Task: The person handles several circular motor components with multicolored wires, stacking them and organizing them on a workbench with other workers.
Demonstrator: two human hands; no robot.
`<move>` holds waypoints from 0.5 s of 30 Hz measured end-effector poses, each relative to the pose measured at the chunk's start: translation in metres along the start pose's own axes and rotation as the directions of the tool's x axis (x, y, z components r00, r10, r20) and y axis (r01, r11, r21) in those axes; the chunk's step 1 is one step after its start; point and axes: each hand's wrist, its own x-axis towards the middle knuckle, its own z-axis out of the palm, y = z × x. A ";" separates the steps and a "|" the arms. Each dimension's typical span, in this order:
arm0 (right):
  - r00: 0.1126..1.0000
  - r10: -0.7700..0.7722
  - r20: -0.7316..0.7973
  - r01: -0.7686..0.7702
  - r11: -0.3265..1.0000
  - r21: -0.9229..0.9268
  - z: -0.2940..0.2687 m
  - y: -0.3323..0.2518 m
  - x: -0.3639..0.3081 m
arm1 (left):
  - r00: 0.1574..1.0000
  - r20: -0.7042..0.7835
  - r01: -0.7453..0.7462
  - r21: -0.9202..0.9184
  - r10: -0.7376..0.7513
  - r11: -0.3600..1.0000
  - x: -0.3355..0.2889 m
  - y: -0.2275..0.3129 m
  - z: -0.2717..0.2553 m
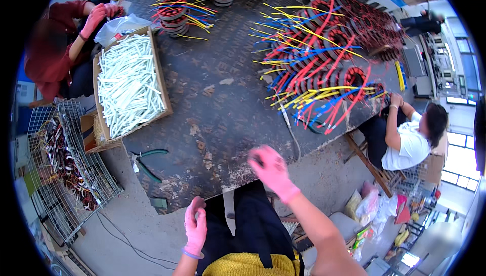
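My left hand [195,224], in a pink glove with a dark fingertip area, hovers off the table's near edge, just above my lap. Its fingers are loosely bent, and nothing shows between them. My right hand [273,171], gloved the same way, is over the table's front edge with fingers slightly curled and apart; no object shows in it. Nearest to the left hand are a small green block [158,203] at the table corner and green-handled cutters [150,165] lying with handles spread. A thin pale cord [289,124] lies beyond my right hand.
Stator coils [334,43] with red, blue and yellow leads cover the right side; more stacks [172,15] stand far left. A cardboard box [164,94] holds white tubes. A wire cart [76,170] stands left. Co-workers sit left [55,53] and right [407,144].
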 end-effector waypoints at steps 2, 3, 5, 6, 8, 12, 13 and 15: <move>0.964 0.266 0.012 -0.261 0.953 -0.151 -0.027 0.060 -0.069 | 0.999 0.027 -0.046 -0.015 0.046 0.999 -0.003 -0.007 -0.006; 0.938 0.347 -0.009 -0.324 0.868 -0.376 -0.048 0.080 -0.098 | 0.998 0.049 -0.045 -0.025 0.047 0.999 -0.003 -0.008 -0.004; 0.910 0.403 -0.094 -0.389 0.757 -0.525 -0.062 0.107 -0.123 | 0.995 0.091 -0.048 0.009 0.047 0.999 -0.001 -0.006 -0.001; 0.913 0.383 -0.141 -0.402 0.783 -0.474 -0.061 0.125 -0.123 | 0.993 0.107 -0.057 0.012 0.055 0.998 0.001 -0.007 0.000; 0.915 0.345 -0.208 -0.400 0.841 -0.364 -0.059 0.135 -0.106 | 0.990 0.130 -0.055 0.029 0.051 0.998 -0.002 -0.012 0.001; 0.915 0.259 -0.309 -0.373 0.837 -0.401 -0.035 0.136 0.001 | 0.981 0.183 -0.077 0.086 0.060 0.993 0.006 -0.018 0.020; 0.898 0.225 -0.379 -0.395 0.792 -0.466 -0.026 0.140 0.018 | 0.973 0.224 -0.087 0.119 0.059 0.989 0.008 -0.016 0.027; 0.876 0.337 -0.345 -0.471 0.751 -0.462 -0.016 0.160 0.041 | 0.950 0.306 -0.108 0.143 0.060 0.984 0.013 -0.020 0.046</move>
